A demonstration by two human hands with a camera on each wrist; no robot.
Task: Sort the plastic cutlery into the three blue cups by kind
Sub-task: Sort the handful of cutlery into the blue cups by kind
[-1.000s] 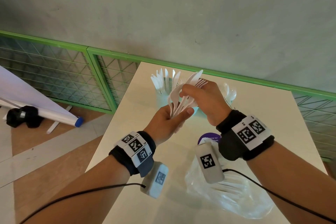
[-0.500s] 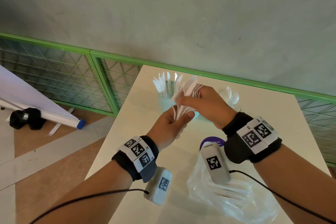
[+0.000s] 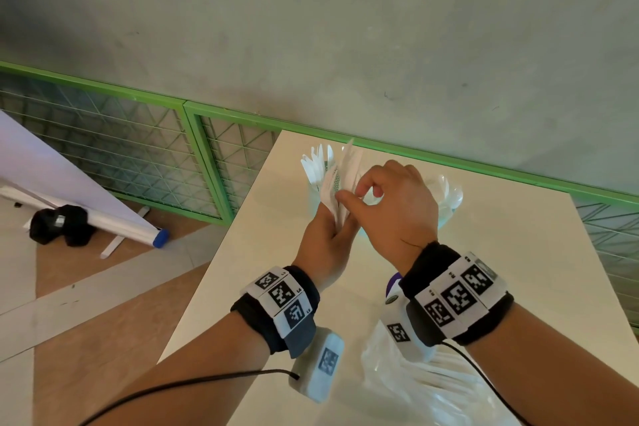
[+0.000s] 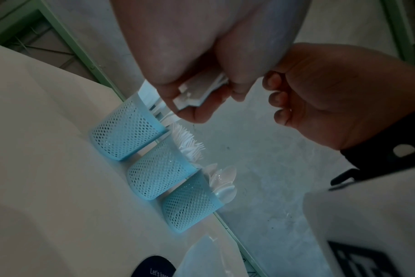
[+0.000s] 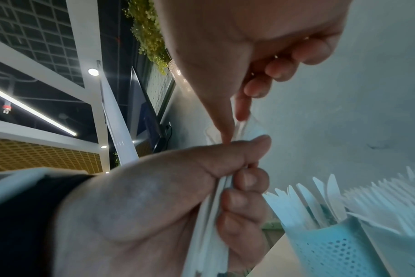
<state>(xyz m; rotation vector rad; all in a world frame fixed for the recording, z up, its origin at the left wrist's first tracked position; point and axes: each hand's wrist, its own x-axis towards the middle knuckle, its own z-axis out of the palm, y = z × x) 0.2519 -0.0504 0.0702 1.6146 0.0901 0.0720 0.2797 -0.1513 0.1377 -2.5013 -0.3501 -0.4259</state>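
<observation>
Here the white table (image 3: pixel 518 252) carried everything, and places are given from its far edge; a clear plastic bag (image 3: pixel 415 387) of cutlery lay at the near end, well away from that edge; three blue mesh cups (image 4: pixel 154 173) stood in a row along the far edge, one holding knives (image 5: pixel 303 202), the middle one forks (image 4: pixel 190 144), the last spoons (image 4: pixel 223 181), all standing upright; both forearms reached forward over the table toward that edge; the left hand (image 3: pixel 323 235), palm turned inward, had its fingers curled tight around a bundle of white cutlery (image 3: pixel 340 183); the bundle's long axis ran upward and away, its upper ends fanned toward the far edge above the cups; the right hand (image 3: pixel 397 207), knuckles up, pinched the bundle's upper part between thumb and forefinger, its other fingers loosely curled.
</observation>
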